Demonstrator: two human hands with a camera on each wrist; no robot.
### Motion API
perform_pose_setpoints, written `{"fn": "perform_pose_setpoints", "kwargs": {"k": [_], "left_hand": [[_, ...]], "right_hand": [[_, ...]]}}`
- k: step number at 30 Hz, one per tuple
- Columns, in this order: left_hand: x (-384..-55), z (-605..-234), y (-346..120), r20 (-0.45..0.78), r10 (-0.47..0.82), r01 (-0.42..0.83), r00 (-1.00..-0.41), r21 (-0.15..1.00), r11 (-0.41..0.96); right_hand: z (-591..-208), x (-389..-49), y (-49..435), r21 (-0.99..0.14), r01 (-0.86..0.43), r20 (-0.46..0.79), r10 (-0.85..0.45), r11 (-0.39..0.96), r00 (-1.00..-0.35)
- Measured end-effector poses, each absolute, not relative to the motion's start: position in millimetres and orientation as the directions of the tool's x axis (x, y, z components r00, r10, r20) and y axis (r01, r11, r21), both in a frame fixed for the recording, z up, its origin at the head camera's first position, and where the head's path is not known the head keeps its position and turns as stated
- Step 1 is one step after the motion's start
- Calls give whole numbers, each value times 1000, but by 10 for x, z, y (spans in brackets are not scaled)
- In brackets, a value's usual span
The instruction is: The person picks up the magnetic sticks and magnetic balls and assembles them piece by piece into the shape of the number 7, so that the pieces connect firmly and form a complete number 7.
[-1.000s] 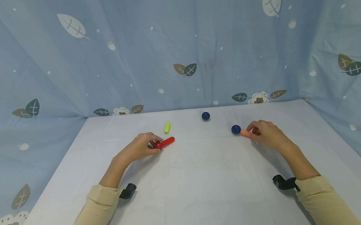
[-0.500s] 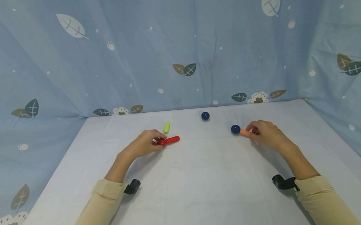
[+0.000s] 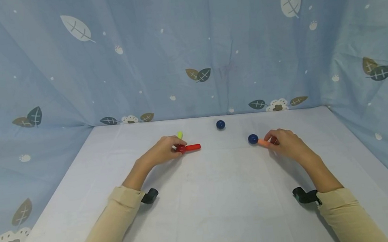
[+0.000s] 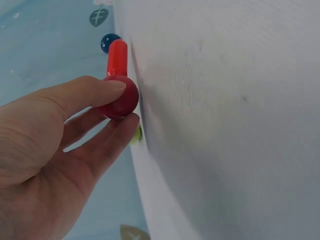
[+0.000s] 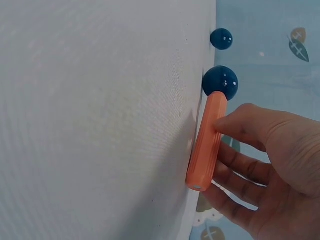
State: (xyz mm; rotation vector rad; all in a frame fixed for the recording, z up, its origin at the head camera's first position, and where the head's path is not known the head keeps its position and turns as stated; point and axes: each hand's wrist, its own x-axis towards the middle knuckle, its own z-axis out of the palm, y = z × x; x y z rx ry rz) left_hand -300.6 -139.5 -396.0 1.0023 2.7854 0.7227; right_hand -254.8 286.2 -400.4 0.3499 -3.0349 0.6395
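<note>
With thumb and fingers, my left hand [image 3: 162, 150] pinches a glossy red ball [image 4: 126, 102]. A red rod [image 3: 193, 147] sticks out from that ball, pointing right across the cloth. My right hand [image 3: 288, 145] pinches an orange grooved rod [image 5: 205, 147] between thumb and fingers. At the rod's far end a dark blue ball [image 5: 220, 81] touches it. A second blue ball [image 3: 220, 125] lies farther back, between the hands. Just behind my left fingers is a yellow-green rod [image 3: 180, 134], partly hidden by them.
A white cloth [image 3: 213, 212] covers the table. Blue patterned curtain [image 3: 155, 52] hangs behind it and along both sides. Black wrist devices [image 3: 150, 196] jut inward from both sleeves, low over the table.
My left hand has moved right with the red ball and rod, the rod swinging to lie nearly level. It now partly covers the yellow-green rod. My right hand has stayed put.
</note>
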Motion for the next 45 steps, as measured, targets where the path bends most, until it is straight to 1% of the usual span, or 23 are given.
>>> {"fn": "perform_pose_setpoints", "kwargs": {"k": [10,17,25,33,45], "left_hand": [[-3100,-3955,-1223,85,640,602,-763,452,658],[-3161,-3916,-1170,65,629,582,-775,460,671],[-3236,-3937,-1116,61,638,592,-768,448,670],[-3269,-3915,-1040,41,626,573,-779,452,684],[-3332,-3961,-1014,44,620,567,-784,459,684]], "right_hand": [[-3995,-2563,2855,-390,-219,59,-214,894,-975],[-3994,-2564,2850,-387,-223,62,-216,895,-974],[-3989,-2567,2850,-394,-223,67,-215,892,-974],[-3981,-2541,2851,-400,-224,64,-217,889,-974],[-4007,-2536,2869,-401,-225,77,-212,888,-974]]}}
